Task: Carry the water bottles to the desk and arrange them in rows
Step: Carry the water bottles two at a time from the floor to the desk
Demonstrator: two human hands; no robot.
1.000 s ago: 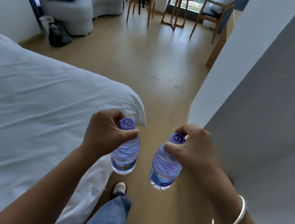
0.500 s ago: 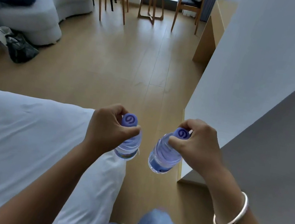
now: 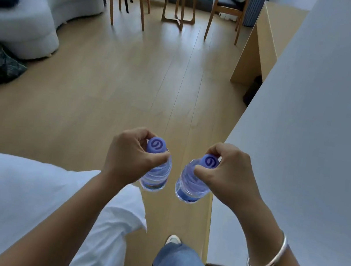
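Two bottles: held above the wooden floor (image 3: 155, 78), side by side, apart
Left hand (image 3: 130, 154): fingers curled round the neck of the left water bottle (image 3: 156, 173)
Right hand (image 3: 230, 176): pinches the right water bottle (image 3: 192, 188) under its purple cap
Desk (image 3: 263, 38): ahead, by the right wall
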